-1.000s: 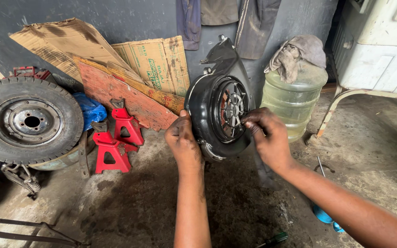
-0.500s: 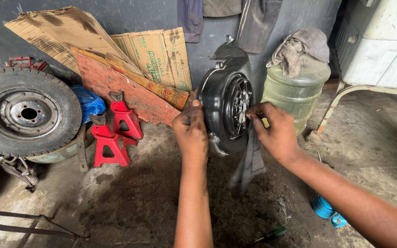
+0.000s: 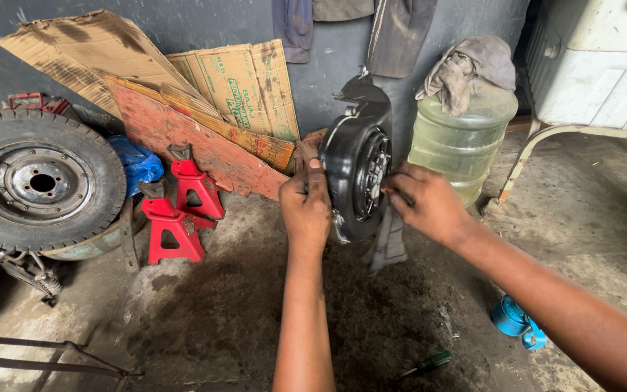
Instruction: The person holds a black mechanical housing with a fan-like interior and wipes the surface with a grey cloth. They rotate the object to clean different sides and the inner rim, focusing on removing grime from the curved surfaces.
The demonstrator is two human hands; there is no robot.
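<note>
Housing (image 3: 353, 181), black, round and ribbed, stood on edge above the oily floor (image 3: 205, 319), before the grey wall and just beside the water jug (image 3: 459, 141). Judged stiff, fairly heavy, likely greasy; the rim looked the surest place to hold. My left hand (image 3: 306, 207) was clamped on the near rim, forearm reaching straight up from below. My right hand (image 3: 426, 203) was curled at the open face, fingers pinched on a small tool; a dark rag (image 3: 388, 243) hung beneath it.
</note>
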